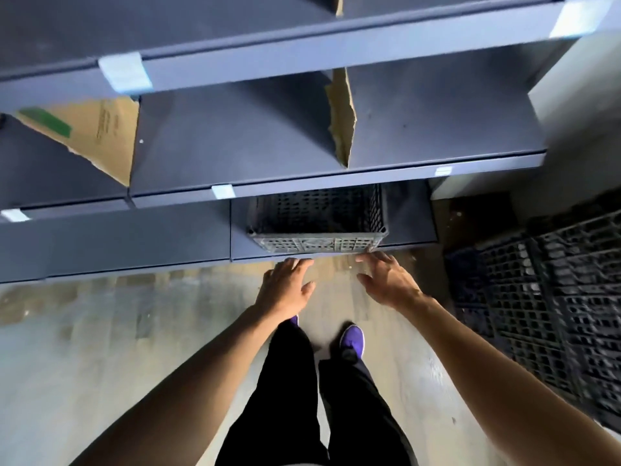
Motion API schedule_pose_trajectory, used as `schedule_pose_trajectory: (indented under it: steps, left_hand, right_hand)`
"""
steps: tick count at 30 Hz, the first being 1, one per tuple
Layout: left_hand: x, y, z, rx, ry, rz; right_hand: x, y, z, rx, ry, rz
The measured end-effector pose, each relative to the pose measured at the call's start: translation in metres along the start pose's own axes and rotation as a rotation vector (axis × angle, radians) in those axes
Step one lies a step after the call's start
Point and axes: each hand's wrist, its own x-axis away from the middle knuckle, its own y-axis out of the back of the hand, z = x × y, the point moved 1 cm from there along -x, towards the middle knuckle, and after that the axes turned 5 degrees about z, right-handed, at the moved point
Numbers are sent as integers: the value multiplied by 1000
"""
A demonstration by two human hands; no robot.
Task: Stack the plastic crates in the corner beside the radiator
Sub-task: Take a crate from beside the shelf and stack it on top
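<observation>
A black perforated plastic crate [317, 227] sits on the lowest shelf of a blue-grey shelving unit [336, 183], its front wall facing me. My left hand [285, 285] hovers just below the crate's front left edge, fingers spread and empty. My right hand [386, 279] is stretched toward the crate's front right corner, fingertips at or nearly at its lower rim, holding nothing. More black crates [544, 307] are stacked at the right on the floor.
Torn cardboard dividers [342, 119] and a cardboard sheet [97, 136] stand on the middle shelf. The upper shelves overhang the crate. A pale wall [578, 82] rises at the right. My feet in purple shoes [352, 339] stand on the grey floor.
</observation>
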Motion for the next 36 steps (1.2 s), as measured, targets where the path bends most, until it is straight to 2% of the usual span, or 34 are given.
schedule_pose_trajectory:
  steps: [6, 14, 19, 26, 30, 33, 36]
  left_hand:
    - [-31, -30, 29, 9, 33, 10]
    - [-81, -84, 83, 19, 76, 101]
    - [-110, -104, 123, -55, 3, 78]
    - [-189, -124, 169, -257, -90, -22]
    - [-230, -131, 177, -276, -109, -26]
    - [-254, -141, 176, -344, -123, 15]
    - [-272, -151, 179, -339, -95, -34]
  right_hand:
    - [-34, -37, -19, -9, -61, 21]
    - [-87, -98, -43, 17, -152, 39]
    - [-127, -132, -45, 51, -135, 22]
    - [-191, -146, -56, 151, -49, -84]
    - [-225, -140, -63, 260, -23, -140]
    - [-254, -137, -72, 430, -23, -97]
    - [-280, -143, -86, 501, -81, -51]
